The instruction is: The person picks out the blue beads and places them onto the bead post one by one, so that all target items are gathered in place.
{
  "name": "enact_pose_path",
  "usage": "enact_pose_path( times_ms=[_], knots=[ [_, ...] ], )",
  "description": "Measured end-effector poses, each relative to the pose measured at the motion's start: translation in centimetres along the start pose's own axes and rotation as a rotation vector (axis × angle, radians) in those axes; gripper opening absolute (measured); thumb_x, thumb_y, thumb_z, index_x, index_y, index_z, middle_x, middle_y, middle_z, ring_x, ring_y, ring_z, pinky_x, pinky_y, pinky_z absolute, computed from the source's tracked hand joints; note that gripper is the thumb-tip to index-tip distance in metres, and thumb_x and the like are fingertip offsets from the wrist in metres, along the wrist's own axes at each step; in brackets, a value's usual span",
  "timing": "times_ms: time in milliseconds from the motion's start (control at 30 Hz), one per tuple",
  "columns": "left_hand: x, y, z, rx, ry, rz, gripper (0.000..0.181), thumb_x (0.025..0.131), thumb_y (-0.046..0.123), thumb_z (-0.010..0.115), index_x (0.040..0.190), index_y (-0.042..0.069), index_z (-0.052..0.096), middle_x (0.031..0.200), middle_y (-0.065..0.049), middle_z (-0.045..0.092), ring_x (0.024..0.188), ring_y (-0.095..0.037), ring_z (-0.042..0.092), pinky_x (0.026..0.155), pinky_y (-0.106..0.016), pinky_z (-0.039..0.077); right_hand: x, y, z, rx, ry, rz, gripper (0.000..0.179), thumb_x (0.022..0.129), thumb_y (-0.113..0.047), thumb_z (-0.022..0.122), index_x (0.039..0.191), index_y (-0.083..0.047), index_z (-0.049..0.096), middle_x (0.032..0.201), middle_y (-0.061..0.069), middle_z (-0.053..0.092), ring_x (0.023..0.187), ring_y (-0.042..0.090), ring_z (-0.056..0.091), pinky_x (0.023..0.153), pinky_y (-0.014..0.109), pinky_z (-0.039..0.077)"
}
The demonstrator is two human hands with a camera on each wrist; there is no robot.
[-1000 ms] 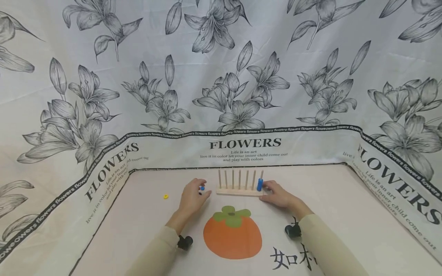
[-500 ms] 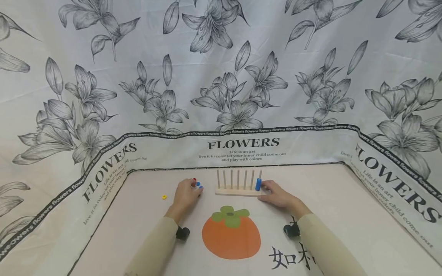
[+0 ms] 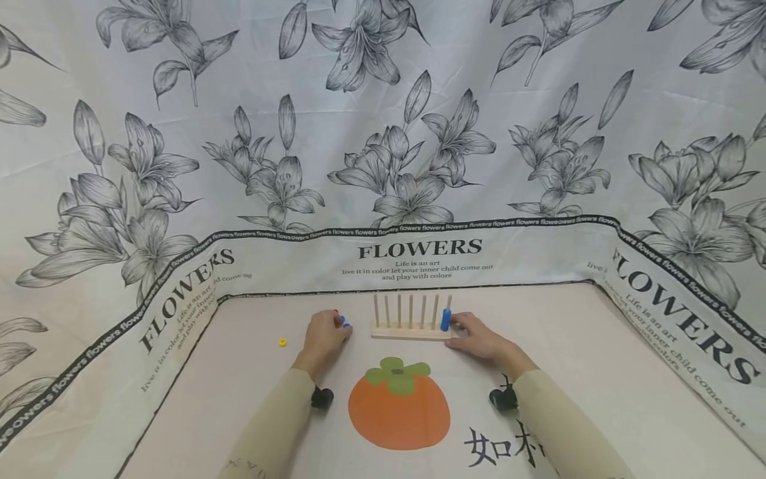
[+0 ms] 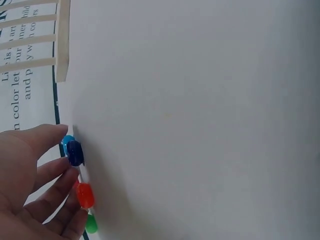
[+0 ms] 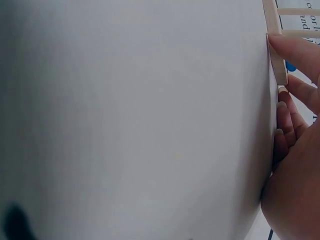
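Observation:
My right hand (image 3: 475,336) grips the right end of a wooden peg stand (image 3: 410,332), thumb on the front of its base and fingers around the end. On the stand's rightmost peg sits a stack of blue beads (image 3: 446,320). My left hand (image 3: 323,332) is at some loose beads left of the stand. In the left wrist view its thumb and index fingertips are right at a dark blue bead (image 4: 75,153) and a light blue bead (image 4: 65,142); I cannot tell whether they pinch one. A red bead (image 4: 85,195) and a green bead (image 4: 91,224) lie by the other fingers.
A yellow bead (image 3: 282,342) lies left of my left hand. The pale cloth bears a printed orange persimmon (image 3: 399,412) and dark characters (image 3: 491,447). Flower-printed curtains (image 3: 419,259) enclose the back and sides.
My left hand has moved slightly left and down onto the loose beads, its thumb and fingers drawing closer together. My right hand keeps its grip on the stand.

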State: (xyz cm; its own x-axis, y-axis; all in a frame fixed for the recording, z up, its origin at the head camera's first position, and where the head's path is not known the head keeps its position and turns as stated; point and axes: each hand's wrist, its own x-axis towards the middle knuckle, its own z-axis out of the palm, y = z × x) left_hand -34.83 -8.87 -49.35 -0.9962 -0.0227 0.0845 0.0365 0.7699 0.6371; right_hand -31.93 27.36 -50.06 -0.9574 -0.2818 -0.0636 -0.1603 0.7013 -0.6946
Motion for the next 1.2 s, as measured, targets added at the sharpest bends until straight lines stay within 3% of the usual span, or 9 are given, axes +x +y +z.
enact_pose_path(
  times_ms=[233, 633, 833, 1200],
  knots=[
    [-0.2, 0.5, 0.0, -0.002, 0.016, -0.023, 0.016, 0.089, 0.014, 0.078, 0.098, 0.002, 0.072, 0.098, -0.01, 0.069, 0.089, -0.024, 0.062, 0.087, -0.042, 0.056, -0.2, -0.2, -0.2, -0.003, 0.0, 0.0, 0.07, 0.095, -0.035, 0.067, 0.15, 0.002, 0.043, 0.151, 0.026, 0.039, 0.139, 0.046, 0.039, 0.114, 0.063, 0.032],
    [-0.4, 0.6, 0.3, -0.009, -0.013, -0.072, 0.016, 0.093, 0.012, 0.075, 0.106, 0.004, 0.071, 0.1, -0.008, 0.066, 0.094, -0.024, 0.06, 0.087, -0.04, 0.055, -0.7, -1.0, -0.1, -0.037, -0.006, -0.005, 0.071, 0.096, -0.038, 0.066, 0.149, 0.003, 0.043, 0.149, 0.028, 0.039, 0.136, 0.048, 0.039, 0.11, 0.066, 0.035],
    [-0.6, 0.7, -0.2, -0.035, -0.003, -0.017, 0.016, 0.095, 0.013, 0.071, 0.109, 0.004, 0.071, 0.102, -0.007, 0.065, 0.092, -0.023, 0.059, 0.083, -0.039, 0.055, -0.5, -1.0, -0.1, -0.028, -0.003, 0.018, 0.07, 0.096, -0.036, 0.066, 0.15, 0.003, 0.042, 0.151, 0.028, 0.038, 0.138, 0.048, 0.038, 0.112, 0.066, 0.033],
    [-1.7, 0.8, -0.8, -0.054, 0.07, 0.112, 0.017, 0.096, 0.016, 0.073, 0.111, 0.008, 0.071, 0.102, -0.004, 0.066, 0.093, -0.02, 0.059, 0.083, -0.037, 0.054, -0.4, -0.9, -0.1, -0.013, -0.003, 0.04, 0.068, 0.096, -0.031, 0.069, 0.149, 0.002, 0.043, 0.151, 0.026, 0.04, 0.138, 0.046, 0.04, 0.113, 0.064, 0.033]
  ],
)
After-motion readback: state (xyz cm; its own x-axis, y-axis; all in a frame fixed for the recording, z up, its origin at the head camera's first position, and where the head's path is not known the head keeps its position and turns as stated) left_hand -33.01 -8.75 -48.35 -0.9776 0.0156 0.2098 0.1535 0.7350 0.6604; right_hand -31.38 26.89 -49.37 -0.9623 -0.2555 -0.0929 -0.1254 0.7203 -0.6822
